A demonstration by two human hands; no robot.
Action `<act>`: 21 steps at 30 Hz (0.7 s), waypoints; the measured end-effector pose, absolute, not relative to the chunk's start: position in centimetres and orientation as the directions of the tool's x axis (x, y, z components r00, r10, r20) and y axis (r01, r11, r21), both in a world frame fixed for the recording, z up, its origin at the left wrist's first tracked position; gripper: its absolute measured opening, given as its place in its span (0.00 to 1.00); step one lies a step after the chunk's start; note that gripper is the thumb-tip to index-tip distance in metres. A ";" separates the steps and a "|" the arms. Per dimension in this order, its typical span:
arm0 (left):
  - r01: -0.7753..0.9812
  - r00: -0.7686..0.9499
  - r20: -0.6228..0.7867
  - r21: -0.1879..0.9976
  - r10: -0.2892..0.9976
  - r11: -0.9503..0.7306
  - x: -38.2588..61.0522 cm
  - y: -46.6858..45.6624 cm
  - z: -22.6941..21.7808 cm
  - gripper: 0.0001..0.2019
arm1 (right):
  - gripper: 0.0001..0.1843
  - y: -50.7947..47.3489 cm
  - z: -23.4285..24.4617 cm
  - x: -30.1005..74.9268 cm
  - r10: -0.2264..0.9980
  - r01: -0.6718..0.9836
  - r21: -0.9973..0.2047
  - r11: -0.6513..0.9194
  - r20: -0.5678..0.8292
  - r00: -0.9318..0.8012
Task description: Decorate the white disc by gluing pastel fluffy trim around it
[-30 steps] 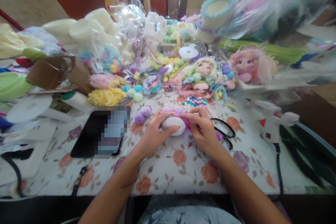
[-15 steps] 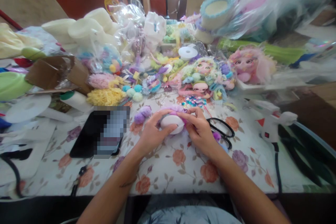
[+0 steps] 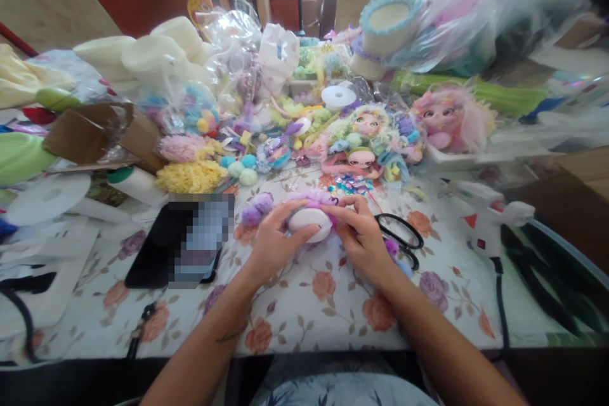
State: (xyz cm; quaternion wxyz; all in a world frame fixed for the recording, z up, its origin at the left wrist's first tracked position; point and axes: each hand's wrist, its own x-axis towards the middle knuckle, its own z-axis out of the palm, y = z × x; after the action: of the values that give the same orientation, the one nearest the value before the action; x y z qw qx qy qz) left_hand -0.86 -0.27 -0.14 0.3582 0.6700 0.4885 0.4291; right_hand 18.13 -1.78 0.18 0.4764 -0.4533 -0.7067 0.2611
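**Both hands hold a white round piece with purple trim**

The white round piece (image 3: 308,221) is in the middle of the table, between the two hands and just over the flowered tablecloth (image 3: 323,311). Its front face is smooth, plain white and looks oval from this angle. A purple fluffy trim (image 3: 314,198) runs along its upper edge and goes a little pink on the right side.

The left hand (image 3: 272,246) grips the piece from the left. Its thumb presses on the lower front of the white face and its fingers curl over the top, close together. The right hand (image 3: 365,240) comes from the right. Its thumb and first finger pinch the trim at the right edge of the piece, and the other fingers are bent under the palm.

A purple pom-pom (image 3: 257,208) lies just beside the left hand. Black scissors (image 3: 403,238) lie just beside the right hand, partly behind it. A dark phone (image 3: 183,242) is near, on the left. A white glue gun (image 3: 485,219) stands well apart on the right.
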 end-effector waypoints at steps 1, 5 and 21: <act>0.353 0.160 0.228 0.895 0.960 -0.272 -0.9 -0.3 -0.1 0.18 | 0.21 -1.8 0.4 18.2 0.892 0.392 -0.805 0.446 0.436 -0.119; 0.366 0.237 0.213 0.884 0.948 -0.290 -1.1 -0.4 0.2 0.19 | 0.12 -1.8 1.9 18.8 0.866 0.433 -0.774 0.462 0.499 -0.033; 0.337 0.428 0.252 0.846 0.868 -0.413 -1.4 -0.3 0.1 0.21 | 0.05 -0.1 4.3 19.7 0.838 0.509 -0.667 0.544 0.465 -0.287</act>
State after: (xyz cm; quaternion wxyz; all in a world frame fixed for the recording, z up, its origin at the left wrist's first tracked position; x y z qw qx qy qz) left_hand -1.41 -0.31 0.07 0.3696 0.7600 0.3964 0.3588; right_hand 19.65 -0.14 4.33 0.4107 -0.4336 -0.7767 0.1999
